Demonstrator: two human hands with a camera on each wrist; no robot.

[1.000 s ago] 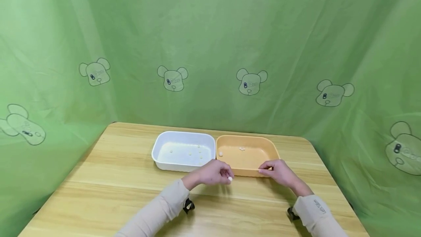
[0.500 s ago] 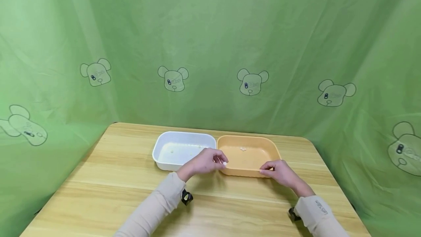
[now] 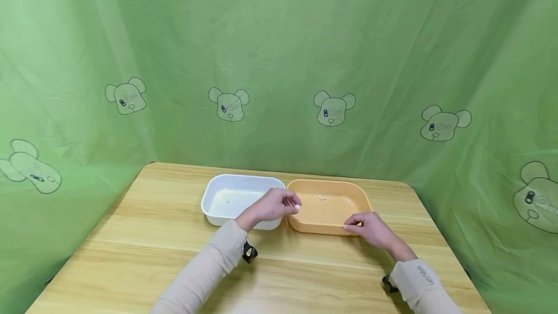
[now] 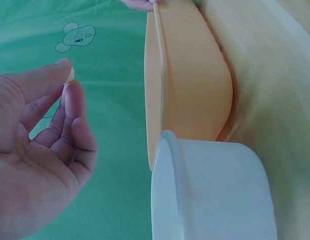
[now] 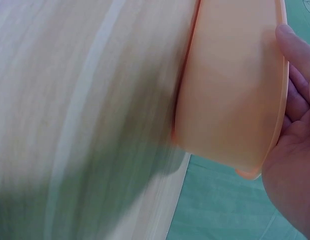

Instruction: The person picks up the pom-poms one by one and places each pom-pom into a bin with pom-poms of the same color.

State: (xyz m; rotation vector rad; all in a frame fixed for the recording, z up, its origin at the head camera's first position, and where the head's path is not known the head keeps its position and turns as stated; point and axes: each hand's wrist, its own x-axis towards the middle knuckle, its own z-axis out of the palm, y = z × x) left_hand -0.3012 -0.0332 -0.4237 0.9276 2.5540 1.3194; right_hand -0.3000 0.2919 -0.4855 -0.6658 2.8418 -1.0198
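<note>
My left hand (image 3: 273,204) pinches a small round whitish piece (image 4: 70,76) between thumb and forefinger, above where two plastic tubs meet. My right hand (image 3: 369,227) grips the near rim of the orange tub (image 3: 320,229) at its right end, thumb outside and fingers over the inner side, as the right wrist view shows. A small cluster of whitish pieces (image 3: 321,197) lies on the orange tub's floor. To its left stands the white tub (image 3: 218,217), where one small pale piece (image 3: 227,201) is visible. My left hand hides the white tub's right part.
Both tubs stand side by side on a wood-grain table (image 3: 144,246), near its far edge. A green curtain (image 3: 279,144) printed with bear heads hangs behind and at both sides. Black straps (image 3: 249,252) sit at the wrists.
My left hand has risen from in front of the tubs to above where they meet, carrying the whitish piece. A round piece at the orange tub's left is now out of sight. My right hand stays put.
</note>
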